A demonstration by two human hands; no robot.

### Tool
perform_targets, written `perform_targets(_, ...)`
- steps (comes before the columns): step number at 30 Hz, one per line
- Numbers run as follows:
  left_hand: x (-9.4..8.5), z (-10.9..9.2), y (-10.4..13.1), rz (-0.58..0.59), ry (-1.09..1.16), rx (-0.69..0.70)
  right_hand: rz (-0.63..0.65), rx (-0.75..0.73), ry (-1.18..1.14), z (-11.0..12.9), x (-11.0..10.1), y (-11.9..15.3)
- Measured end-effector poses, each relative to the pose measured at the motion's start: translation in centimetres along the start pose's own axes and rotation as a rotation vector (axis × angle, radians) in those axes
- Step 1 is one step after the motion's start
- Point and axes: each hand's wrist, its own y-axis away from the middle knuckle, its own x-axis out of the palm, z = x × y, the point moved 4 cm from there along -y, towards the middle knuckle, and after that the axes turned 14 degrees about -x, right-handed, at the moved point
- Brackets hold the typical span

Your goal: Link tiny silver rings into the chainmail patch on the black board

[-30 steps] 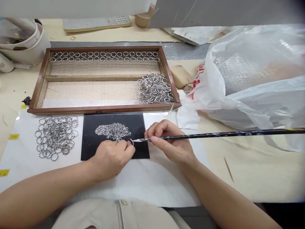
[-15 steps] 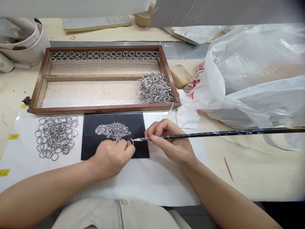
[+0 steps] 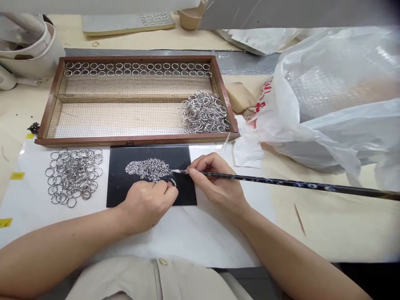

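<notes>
My left hand (image 3: 150, 204) is closed over the lower part of a black plate (image 3: 118, 187), pinching a small silvery ring (image 3: 172, 182) between thumb and forefinger. Most of that ring is hidden by the fingers. In my right hand (image 3: 218, 179) is a long, thin, dark pencil-like stick (image 3: 265, 180) with a pale pointed tip. This tip reaches the right edge of a heap of tiny shiny stones (image 3: 148, 168) on the plate, just above the held ring. Left of the plate lies a loose pile of silvery rings (image 3: 75, 177) on white paper.
Behind the plate stands a wooden-framed mesh tray (image 3: 131, 141), with rings lined up in two rows and a heap of rings (image 3: 204, 114) at its right. A white plastic bag (image 3: 312, 137) fills the right side. A toothpick (image 3: 300, 220) lies at right; tubs (image 3: 46, 62) stand at left.
The stick's tip has moved up and slightly left, from the ring to the edge of the stone heap, and its far end has dropped. My left hand stays nearly still, holding the ring.
</notes>
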Motion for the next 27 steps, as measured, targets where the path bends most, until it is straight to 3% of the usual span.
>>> perform_targets(12,0.1,0.1,0.0,0.001,0.014,-0.007,-0.005,-0.024,0.018,-0.2,0.0,0.0)
perform_targets(21,-0.2,0.0,-0.2,-0.009,-0.001,0.004,-0.04,0.109,-0.377,-1.2,-0.8,0.6)
perform_targets(27,-0.2,-0.1,-0.1,-0.011,-0.007,0.009,-0.01,0.123,-0.477,-1.3,-0.5,0.4)
